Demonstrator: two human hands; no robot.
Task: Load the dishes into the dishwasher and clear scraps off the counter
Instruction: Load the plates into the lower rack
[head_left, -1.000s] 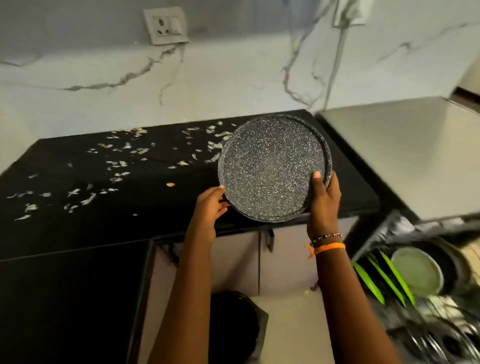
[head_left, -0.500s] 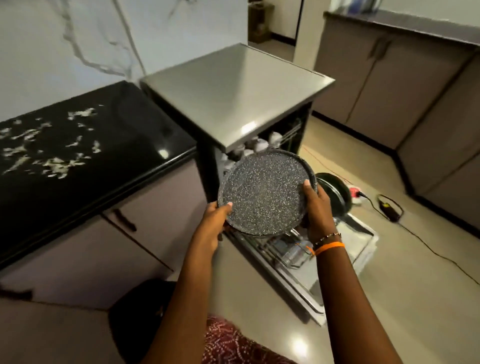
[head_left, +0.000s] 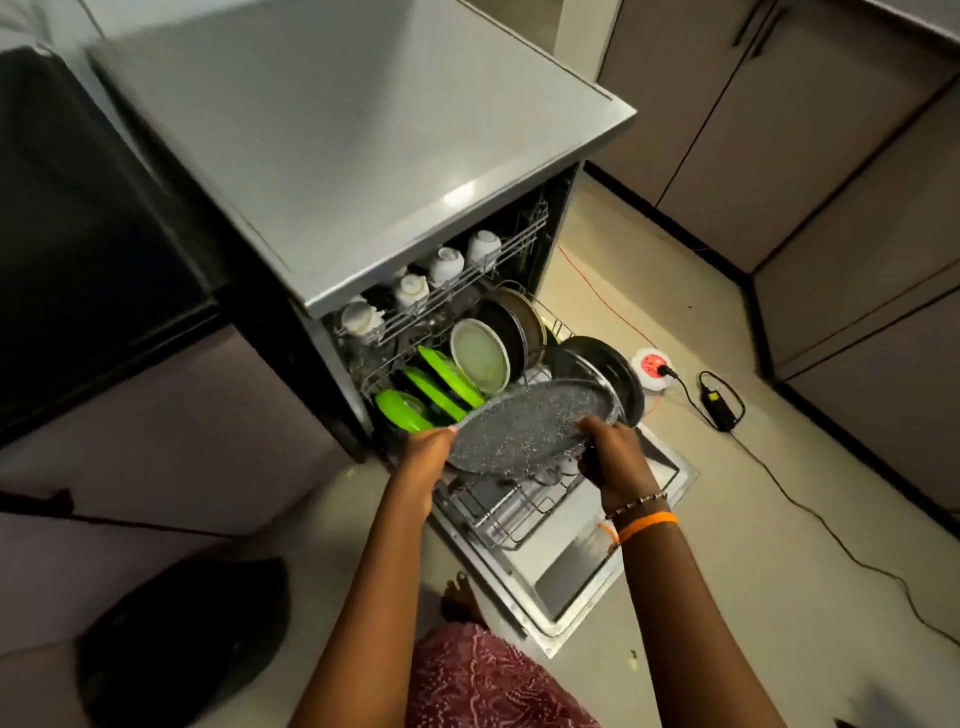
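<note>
Both hands held a speckled grey plate (head_left: 530, 431) over the pulled-out lower rack (head_left: 511, 512) of the open dishwasher (head_left: 363, 156): the left hand (head_left: 428, 460) gripped its near left rim, and the right hand (head_left: 613, 460) clasped the near right rim with the thumb lying on the plate's upper face. The plate was tilted, its far edge raised toward the dishes already racked. Just behind it stood three green plates (head_left: 441, 387) on edge in a row, then a pale round plate (head_left: 480, 356) and a dark pan (head_left: 511, 325) behind that; another dark pan (head_left: 610, 371) leaned at the rack's right end, close to the speckled plate's far rim. White cups (head_left: 447, 265) sat upside down along the upper rack (head_left: 467, 280). The dishwasher door (head_left: 571, 577) lay folded flat on the floor side. An orange band (head_left: 647, 522) and a beaded bracelet circled the right wrist. To the left ran the black bench (head_left: 78, 218), blurred. On the floor at the right a round red-and-white socket (head_left: 652, 366) had a black cable (head_left: 810, 514) trailing away from it.
</note>
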